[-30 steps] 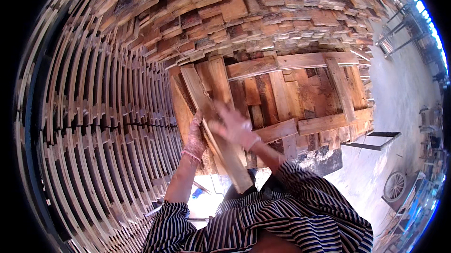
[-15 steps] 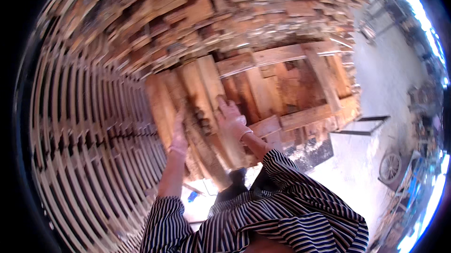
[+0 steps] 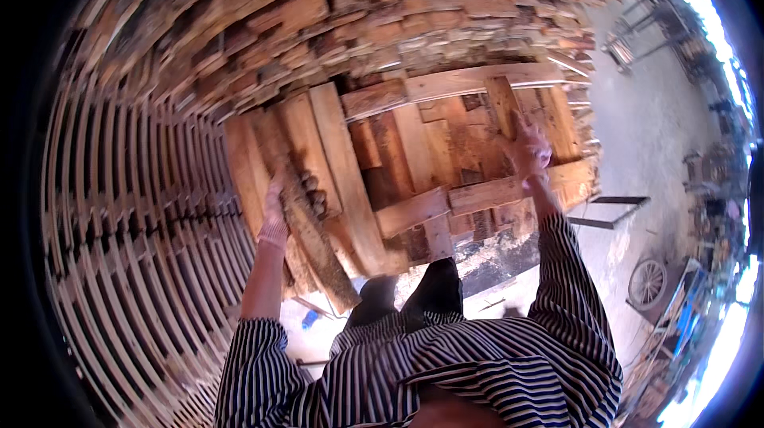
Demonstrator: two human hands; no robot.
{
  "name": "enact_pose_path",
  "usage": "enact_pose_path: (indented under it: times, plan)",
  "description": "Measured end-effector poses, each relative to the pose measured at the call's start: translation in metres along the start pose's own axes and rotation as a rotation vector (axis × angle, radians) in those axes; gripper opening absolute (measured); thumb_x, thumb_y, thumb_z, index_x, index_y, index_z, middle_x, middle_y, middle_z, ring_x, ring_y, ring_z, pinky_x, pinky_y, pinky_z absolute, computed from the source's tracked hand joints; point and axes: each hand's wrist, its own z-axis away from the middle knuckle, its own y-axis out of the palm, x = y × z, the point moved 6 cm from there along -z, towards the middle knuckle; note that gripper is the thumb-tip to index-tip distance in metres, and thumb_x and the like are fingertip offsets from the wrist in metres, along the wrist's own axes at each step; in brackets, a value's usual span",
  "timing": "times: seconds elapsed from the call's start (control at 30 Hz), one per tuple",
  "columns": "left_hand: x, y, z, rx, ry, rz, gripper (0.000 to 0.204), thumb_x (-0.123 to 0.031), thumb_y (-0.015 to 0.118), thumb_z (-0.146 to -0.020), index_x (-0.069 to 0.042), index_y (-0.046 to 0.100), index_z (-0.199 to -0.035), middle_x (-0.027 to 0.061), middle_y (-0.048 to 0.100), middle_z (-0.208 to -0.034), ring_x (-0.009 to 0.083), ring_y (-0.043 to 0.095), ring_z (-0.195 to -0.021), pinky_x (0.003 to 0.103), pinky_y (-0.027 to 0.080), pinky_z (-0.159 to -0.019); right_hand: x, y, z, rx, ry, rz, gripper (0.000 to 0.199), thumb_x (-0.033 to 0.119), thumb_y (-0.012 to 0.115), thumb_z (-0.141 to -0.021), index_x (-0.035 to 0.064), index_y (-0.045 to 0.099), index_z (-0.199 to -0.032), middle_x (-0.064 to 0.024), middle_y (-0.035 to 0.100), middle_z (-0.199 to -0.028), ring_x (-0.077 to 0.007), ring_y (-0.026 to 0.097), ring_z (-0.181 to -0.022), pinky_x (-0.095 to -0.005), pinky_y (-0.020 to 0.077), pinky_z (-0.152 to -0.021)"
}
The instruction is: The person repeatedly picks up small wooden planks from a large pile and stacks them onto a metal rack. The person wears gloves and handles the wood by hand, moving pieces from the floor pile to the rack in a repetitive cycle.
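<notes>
My left hand (image 3: 273, 209) rests against the left edge of a long, dark, rough-edged board (image 3: 306, 229), fingers stretched along it. Stretched out to the right, my right hand (image 3: 529, 149) is closed on a short plank (image 3: 501, 103); the hand hides the plank's lower part. Between my hands, a pale board (image 3: 346, 177) slants across the pile next to a wider board with a gnarled, knotted edge (image 3: 314, 189). Crosswise boards lie along the far side (image 3: 485, 82) and the near side (image 3: 493, 194) of the pile.
Slatted rows of stacked wood (image 3: 135, 213) rise on my left. A high stack of plank ends (image 3: 382, 22) stands behind the pile. To the right are a concrete floor (image 3: 645, 118), a dark metal frame (image 3: 609, 212) and a spoked wheel (image 3: 648, 282).
My right hand has moved from the pale board in the middle rightward to the short plank. My left hand stays by the rough-edged board. The view has shifted slightly.
</notes>
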Motion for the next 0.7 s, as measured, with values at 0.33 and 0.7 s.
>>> enact_pose_path:
  times: [0.33,0.7]
  plan:
    - [-0.002,-0.013,0.002,-0.133,0.077,-0.036,0.05,-0.056,0.065,-0.094,-0.007,0.064,-0.104,0.0113,0.07,-0.091,0.0328,0.07,-0.075,0.046,0.06,-0.066,0.317,0.031,0.168,0.204,-0.339,-0.366,0.071,0.06,0.049,-0.102,0.0224,0.037,-0.161,-0.0209,0.048,-0.154,-0.0378,0.058,-0.128,-0.0467,0.0551,-0.097]
    - [0.031,0.028,0.013,-0.42,0.335,-0.56,0.081,-0.066,0.065,-0.094,-0.005,0.052,-0.146,0.0149,0.068,-0.129,0.0241,0.066,-0.119,0.036,0.056,-0.098,0.306,0.009,0.182,0.418,-0.45,-1.186,0.086,0.043,0.074,-0.092,0.0024,0.036,-0.158,-0.0295,0.044,-0.155,-0.0438,0.045,-0.142,-0.0471,0.0384,-0.117]
